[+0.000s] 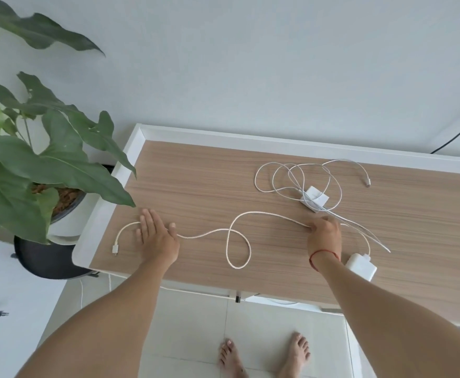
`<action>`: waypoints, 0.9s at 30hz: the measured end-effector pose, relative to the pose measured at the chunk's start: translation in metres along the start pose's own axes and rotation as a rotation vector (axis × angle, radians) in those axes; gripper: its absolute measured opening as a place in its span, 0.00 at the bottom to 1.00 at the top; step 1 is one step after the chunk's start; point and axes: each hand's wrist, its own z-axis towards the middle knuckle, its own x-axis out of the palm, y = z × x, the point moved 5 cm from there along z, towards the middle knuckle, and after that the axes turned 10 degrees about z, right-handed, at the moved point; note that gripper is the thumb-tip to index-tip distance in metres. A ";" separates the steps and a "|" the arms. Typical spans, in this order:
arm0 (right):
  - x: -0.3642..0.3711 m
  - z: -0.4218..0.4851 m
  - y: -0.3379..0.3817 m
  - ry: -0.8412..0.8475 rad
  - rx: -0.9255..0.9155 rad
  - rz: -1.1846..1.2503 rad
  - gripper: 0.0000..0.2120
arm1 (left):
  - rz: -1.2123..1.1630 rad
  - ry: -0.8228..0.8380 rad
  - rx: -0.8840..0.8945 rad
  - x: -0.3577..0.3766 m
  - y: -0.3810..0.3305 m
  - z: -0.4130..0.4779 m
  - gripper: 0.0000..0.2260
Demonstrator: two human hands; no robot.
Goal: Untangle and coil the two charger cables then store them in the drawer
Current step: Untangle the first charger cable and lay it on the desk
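Left hand [156, 236] flat, fingers [147, 219] straight, pinning cable [209, 232] near tabletop's [196, 173] left edge; right hand [325, 237] pinches it further right. Second cable [280, 175] tangled near back edge. Best: draw taut gently, easing the loop [250, 249] out.

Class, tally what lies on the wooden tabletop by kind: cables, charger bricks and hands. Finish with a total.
Cables: 2 (braided cable, thin tangled cable)
Charger bricks: 2 (far brick, near brick)
Hands: 2 (left hand, right hand)
Total: 6
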 end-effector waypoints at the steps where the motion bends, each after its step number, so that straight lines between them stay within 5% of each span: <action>1: -0.004 0.000 0.000 -0.009 0.035 0.006 0.20 | -0.017 -0.021 -0.028 -0.002 0.001 0.001 0.28; 4: 0.003 -0.009 0.012 0.013 0.011 -0.059 0.27 | -0.075 -0.071 0.010 -0.003 -0.021 -0.005 0.25; 7: 0.028 -0.026 0.045 0.064 -0.234 -0.164 0.29 | -0.158 -0.249 0.274 -0.010 -0.066 -0.030 0.17; 11: 0.046 -0.034 0.068 0.113 -0.233 -0.095 0.21 | -0.220 -0.419 0.245 -0.026 -0.088 -0.059 0.14; 20: 0.034 -0.019 0.049 0.225 -0.140 -0.124 0.14 | -0.217 -0.295 0.641 -0.015 -0.100 -0.063 0.21; 27: 0.001 0.000 0.011 0.272 0.012 -0.291 0.22 | 0.073 -0.230 0.132 -0.034 -0.062 -0.038 0.10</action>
